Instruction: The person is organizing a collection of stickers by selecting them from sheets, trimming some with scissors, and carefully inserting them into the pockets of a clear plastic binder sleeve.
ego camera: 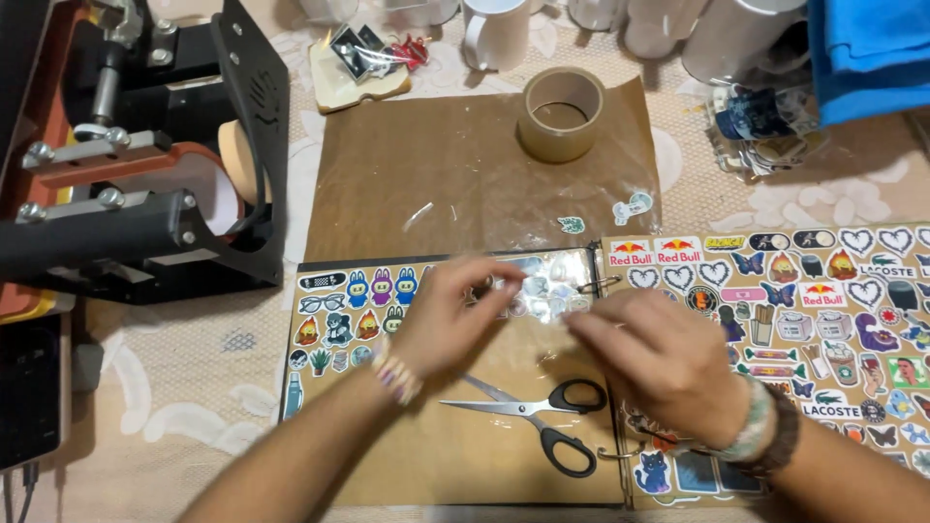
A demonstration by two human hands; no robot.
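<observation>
Both hands meet over the open sticker album [455,465] on the tabletop [174,407]. The left hand [441,315] pinches the near-left edge of a clear glossy sheet of small stickers [542,291], which lies just far of the blurred right hand [659,363], whose fingers look loosely spread above it. Black-handled scissors [528,412] lie near, pointing left; a tape roll [562,111] sits far.

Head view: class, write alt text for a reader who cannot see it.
Two hands, left and right, work over an open sticker album on a table, fingers at a clear sheet. Scissors lie below; a tape roll sits on brown paper and a mug press stands left.
</observation>
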